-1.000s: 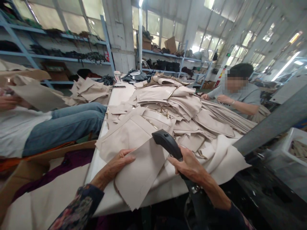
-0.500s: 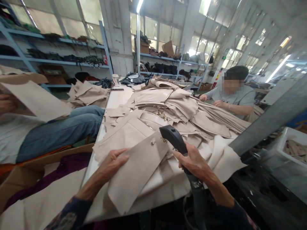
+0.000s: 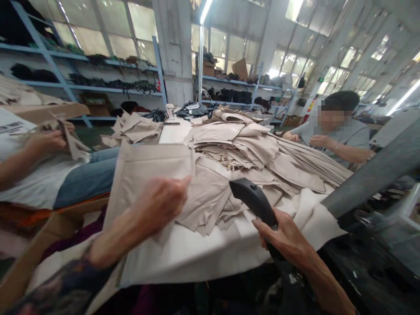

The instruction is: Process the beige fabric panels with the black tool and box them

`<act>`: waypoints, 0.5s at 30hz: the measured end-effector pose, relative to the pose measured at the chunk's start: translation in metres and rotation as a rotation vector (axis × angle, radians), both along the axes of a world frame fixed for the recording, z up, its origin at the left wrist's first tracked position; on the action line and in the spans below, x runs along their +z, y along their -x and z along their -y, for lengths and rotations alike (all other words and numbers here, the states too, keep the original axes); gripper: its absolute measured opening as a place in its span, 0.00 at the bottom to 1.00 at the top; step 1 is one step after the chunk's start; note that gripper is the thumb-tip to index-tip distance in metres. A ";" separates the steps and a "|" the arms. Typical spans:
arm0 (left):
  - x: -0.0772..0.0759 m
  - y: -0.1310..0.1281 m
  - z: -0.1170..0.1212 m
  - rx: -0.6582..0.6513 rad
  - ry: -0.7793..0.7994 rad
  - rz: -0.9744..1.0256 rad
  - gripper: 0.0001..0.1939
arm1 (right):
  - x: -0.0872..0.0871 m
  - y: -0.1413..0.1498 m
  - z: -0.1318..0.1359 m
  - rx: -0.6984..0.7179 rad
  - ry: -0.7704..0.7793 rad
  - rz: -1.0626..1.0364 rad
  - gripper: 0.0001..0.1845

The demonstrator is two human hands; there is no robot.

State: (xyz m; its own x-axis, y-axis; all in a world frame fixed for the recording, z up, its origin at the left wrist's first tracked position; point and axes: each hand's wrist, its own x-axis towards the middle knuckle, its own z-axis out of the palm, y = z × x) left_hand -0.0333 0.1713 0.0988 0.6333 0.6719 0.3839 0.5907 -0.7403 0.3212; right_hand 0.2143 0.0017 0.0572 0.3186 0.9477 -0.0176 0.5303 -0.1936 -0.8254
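My left hand (image 3: 164, 199), blurred by motion, is closed at the right edge of a beige leather-like panel (image 3: 151, 159). The panel has a stitched seam along its top and is tilted up over the left side of the table (image 3: 187, 249). Wrapped round the handle of a black hand tool with a curved, blunt nose (image 3: 252, 194) is my right hand (image 3: 285, 229). The tool's nose points left, over loose beige pieces (image 3: 210, 188). Its lower end drops out of sight below the table edge.
A heap of beige panels (image 3: 226, 129) with small metal fittings (image 3: 226, 162) covers the table's far part. A co-worker (image 3: 348, 131) sits at the right, another person's hand (image 3: 54, 140) is at left. A grey post (image 3: 377, 164) slants in from the right.
The flat beige piece with a metal fitting has left the spot before the tool. My left hand has moved up and now holds a seamed panel. The view has turned left.
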 end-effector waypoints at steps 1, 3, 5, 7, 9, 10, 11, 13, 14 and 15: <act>-0.023 -0.017 0.010 -0.049 0.017 -0.170 0.12 | 0.000 -0.001 0.003 -0.007 0.013 -0.004 0.14; -0.067 -0.049 0.026 -0.098 0.064 -0.333 0.16 | 0.000 -0.002 0.009 -0.021 0.031 0.005 0.13; -0.102 -0.075 0.038 -0.132 0.129 -0.347 0.21 | 0.000 -0.002 0.012 -0.024 0.026 0.046 0.12; -0.124 -0.091 0.042 -0.163 0.172 -0.339 0.21 | 0.001 0.001 0.013 -0.015 0.017 0.087 0.10; -0.133 -0.096 0.041 -0.190 0.203 -0.305 0.19 | 0.001 0.005 0.011 -0.001 0.029 0.096 0.10; -0.135 -0.094 0.040 -0.204 0.224 -0.270 0.19 | 0.001 0.008 0.009 0.007 0.042 0.088 0.10; -0.135 -0.092 0.039 -0.220 0.248 -0.228 0.18 | 0.000 0.011 0.006 0.015 0.059 0.072 0.10; -0.134 -0.084 0.039 -0.256 0.303 -0.139 0.17 | -0.004 0.018 -0.002 0.038 0.096 0.034 0.10; -0.135 -0.080 0.041 -0.272 0.325 -0.103 0.16 | -0.007 0.022 -0.008 0.050 0.111 0.023 0.10; -0.136 -0.076 0.042 -0.283 0.339 -0.076 0.16 | -0.011 0.025 -0.014 0.060 0.120 0.025 0.11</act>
